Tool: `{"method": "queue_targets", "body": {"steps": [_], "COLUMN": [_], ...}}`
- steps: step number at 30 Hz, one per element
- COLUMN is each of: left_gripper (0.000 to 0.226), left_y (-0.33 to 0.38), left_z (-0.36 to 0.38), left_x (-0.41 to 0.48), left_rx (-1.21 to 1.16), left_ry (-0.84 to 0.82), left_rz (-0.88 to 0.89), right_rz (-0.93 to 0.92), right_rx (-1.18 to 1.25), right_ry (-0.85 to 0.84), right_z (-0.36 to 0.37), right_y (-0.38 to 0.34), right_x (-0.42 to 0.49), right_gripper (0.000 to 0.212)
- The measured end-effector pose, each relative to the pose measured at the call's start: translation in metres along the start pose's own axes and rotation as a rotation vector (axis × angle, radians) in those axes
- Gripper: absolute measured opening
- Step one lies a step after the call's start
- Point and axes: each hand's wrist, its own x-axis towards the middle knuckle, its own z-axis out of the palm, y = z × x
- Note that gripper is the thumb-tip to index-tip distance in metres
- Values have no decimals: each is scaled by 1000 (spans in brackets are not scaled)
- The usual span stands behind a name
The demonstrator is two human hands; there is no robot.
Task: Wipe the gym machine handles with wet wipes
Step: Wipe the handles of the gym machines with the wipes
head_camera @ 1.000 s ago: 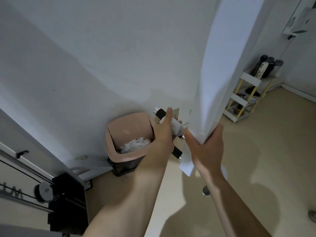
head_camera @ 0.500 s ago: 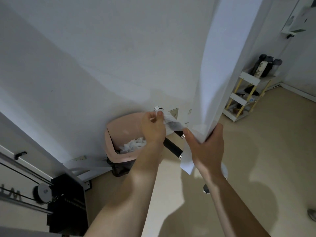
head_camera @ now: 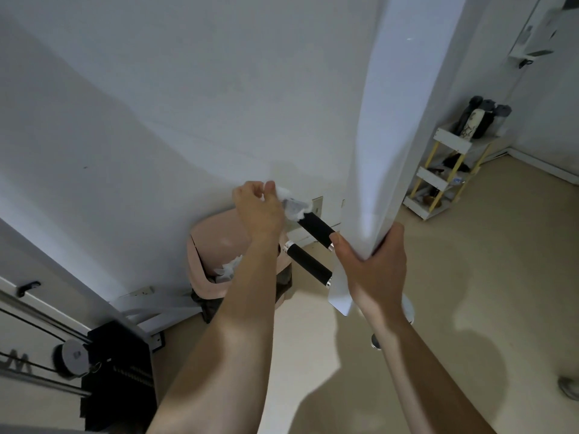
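White wall [head_camera: 156,120], dim corner. Left hand [head_camera: 258,211] pinches wipe [head_camera: 293,206] at upper handle [head_camera: 316,228] tip; right hand [head_camera: 374,264] grips white post [head_camera: 401,120]. Risk: the loose pinch lets the wipe slip off, and the lower handle [head_camera: 308,264] gets skipped.

**Beige floor and what stands on it**

The smooth beige floor [head_camera: 488,308] carries a pink plastic waste bin with a dark liner [head_camera: 213,245] against the wall. A black metal weight stack [head_camera: 122,377] is left of it, and a white-and-yellow shelf rack [head_camera: 438,186] stands well apart at right.

upper handle [head_camera: 316,228]: I can't see its far end, wrapped in the wet wipe [head_camera: 294,206] held by the left hand [head_camera: 258,211] | pink bin [head_camera: 213,245], 7 o'clock of that hand: half behind the forearm | white post [head_camera: 401,120]: cut off at 12 | shelf [head_camera: 438,183] at 3: contents too small to name
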Motion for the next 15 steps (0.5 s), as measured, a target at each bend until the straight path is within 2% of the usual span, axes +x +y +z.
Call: {"method": "queue_targets", "body": {"steps": [3,6,9,12,15], "left_gripper": [18,20,19,36,30], "left_y": [-4,-5,-10,-16,-8], "left_z": [-19,-45,-58,-47,-21], "left_x": [23,22,-5,-32,-49], "left_rx": [-133,-338,-403,-627,-898], "left_ry": [82,-105,-255,-393,-399], "left_rz": [-186,-290,-373,-590,-702], "right_rz": [3,0,-3,-4,-6], "right_rx": [7,1,-7,-25,-34], "right_ry": [-2,0,30,57,64], "right_z": [0,3,8,9,9], "right_y": [0,0,0,0,0], "right_x": [-4,-8,-9,-7,-6], "right_gripper": [50,51,52,53,52]}}
